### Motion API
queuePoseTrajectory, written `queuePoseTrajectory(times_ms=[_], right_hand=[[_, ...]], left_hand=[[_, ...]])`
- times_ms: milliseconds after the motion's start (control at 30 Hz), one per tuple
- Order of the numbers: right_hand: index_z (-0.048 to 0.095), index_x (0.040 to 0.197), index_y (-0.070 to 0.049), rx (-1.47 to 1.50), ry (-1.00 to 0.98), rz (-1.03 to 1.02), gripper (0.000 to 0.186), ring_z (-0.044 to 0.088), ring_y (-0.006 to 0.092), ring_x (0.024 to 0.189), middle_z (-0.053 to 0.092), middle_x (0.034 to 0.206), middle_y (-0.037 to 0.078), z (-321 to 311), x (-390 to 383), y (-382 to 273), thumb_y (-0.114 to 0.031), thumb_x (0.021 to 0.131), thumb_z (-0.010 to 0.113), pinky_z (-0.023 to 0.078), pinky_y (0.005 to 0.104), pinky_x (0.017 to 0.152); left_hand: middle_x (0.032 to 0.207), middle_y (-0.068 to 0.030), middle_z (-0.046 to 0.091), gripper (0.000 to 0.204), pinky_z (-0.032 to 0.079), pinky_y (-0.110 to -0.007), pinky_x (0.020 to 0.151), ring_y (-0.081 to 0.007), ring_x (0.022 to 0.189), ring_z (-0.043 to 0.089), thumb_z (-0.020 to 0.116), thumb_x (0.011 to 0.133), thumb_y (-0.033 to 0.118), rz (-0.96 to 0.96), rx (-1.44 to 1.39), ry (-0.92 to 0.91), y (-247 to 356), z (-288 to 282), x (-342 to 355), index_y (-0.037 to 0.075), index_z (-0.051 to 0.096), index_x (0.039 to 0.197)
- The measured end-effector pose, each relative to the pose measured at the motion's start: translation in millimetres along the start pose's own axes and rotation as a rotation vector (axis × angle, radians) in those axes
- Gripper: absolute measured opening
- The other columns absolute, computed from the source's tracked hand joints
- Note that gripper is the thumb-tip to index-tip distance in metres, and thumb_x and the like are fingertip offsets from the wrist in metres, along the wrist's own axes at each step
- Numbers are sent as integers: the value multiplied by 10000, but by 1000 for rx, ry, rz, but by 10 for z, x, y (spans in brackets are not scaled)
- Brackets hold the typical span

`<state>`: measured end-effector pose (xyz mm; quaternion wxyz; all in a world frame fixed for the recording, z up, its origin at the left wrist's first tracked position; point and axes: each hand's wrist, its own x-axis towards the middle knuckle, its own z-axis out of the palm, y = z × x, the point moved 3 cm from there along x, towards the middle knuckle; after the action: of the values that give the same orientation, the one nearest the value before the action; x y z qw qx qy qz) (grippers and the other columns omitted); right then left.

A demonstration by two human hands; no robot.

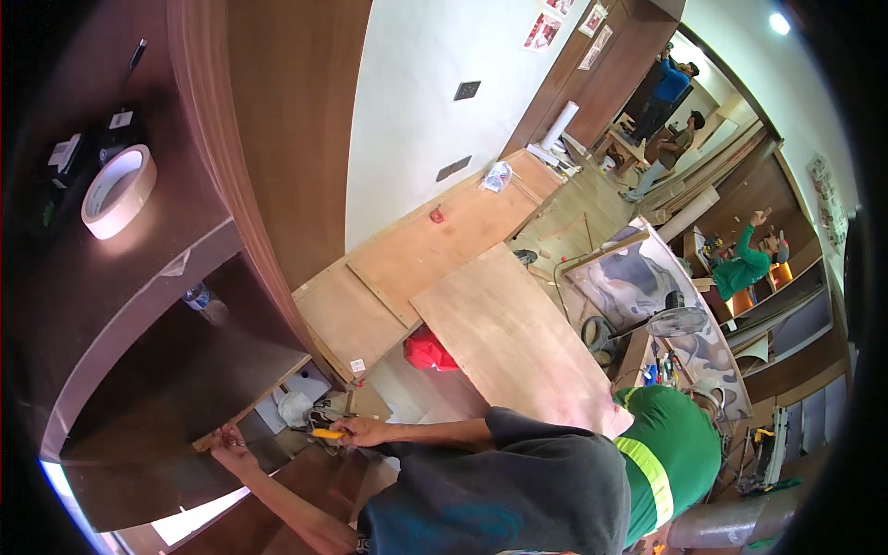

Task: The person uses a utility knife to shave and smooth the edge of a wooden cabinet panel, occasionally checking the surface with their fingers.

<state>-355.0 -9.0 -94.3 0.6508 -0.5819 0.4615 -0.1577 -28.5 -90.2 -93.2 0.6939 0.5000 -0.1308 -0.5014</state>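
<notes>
My left hand (233,451) is at the front edge of a dark brown shelf (166,370). Its fingers are curled on a thin wooden edge strip (264,395) at the strip's lower end. To the right of it, my right hand (359,431) is closed around a small yellow-handled tool (326,433), whose working end is too small to make out. Just beyond that tool are a crumpled clear plastic bag (295,408) and other small items, partly hidden.
A roll of masking tape (118,191) sits on the upper dark surface; a plastic bottle (196,296) is below. A plywood sheet (523,333) and a red bag (429,350) lie behind. Close at right bends a co-worker in green (671,453); several people work farther off.
</notes>
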Motion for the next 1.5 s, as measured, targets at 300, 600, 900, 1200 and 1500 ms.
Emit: queuePoseTrajectory(times_ms=[300, 600, 900, 1200, 1500], right_hand=[[497, 1249, -44, -57, -19, -84, 452, 594, 167, 686, 612, 785, 78, 69, 232, -212, -325, 914, 610, 469, 336, 655], [508, 1205, 0, -57, 267, -176, 453, 620, 180, 610, 643, 711, 78, -235, 93, 165, -295, 874, 600, 498, 354, 619], [517, 1215, -28, 29, 210, -90, 431, 589, 145, 593, 625, 750, 82, 405, -317, 165, -277, 878, 618, 469, 322, 537], [498, 1223, -11, 65, 28, -63, 410, 544, 88, 609, 554, 709, 15, 1141, -656, 155, -234, 900, 615, 440, 254, 509], [484, 1268, 1, 49, 30, -91, 458, 549, 101, 570, 597, 730, 23, 1345, -870, 145, -253, 908, 607, 426, 254, 484]], left_hand=[[778, -31, 527, 181, 515, -282, 769, -120, 674, 512, 540, 863, 247, -42, -12, 42, 183, 191, -109, 87, 493, 791], [940, -48, 543, 231, 509, -328, 799, -178, 731, 542, 547, 837, 275, -80, 7, 53, 121, 169, -87, 77, 532, 956], [1012, -58, 486, 258, 491, -386, 881, -262, 837, 571, 533, 799, 234, 4, 68, 67, 247, -55, -1159, 100, 503, 1017], [1131, -57, 473, 429, 483, -395, 872, -269, 872, 573, 555, 760, 214, -16, 24, 150, 223, -946, -1823, 164, 483, 1180], [1209, -123, 478, 541, 443, -399, 992, -286, 984, 551, 559, 843, 253, 97, 36, 35, 467, -920, -2328, 67, 424, 1332]])
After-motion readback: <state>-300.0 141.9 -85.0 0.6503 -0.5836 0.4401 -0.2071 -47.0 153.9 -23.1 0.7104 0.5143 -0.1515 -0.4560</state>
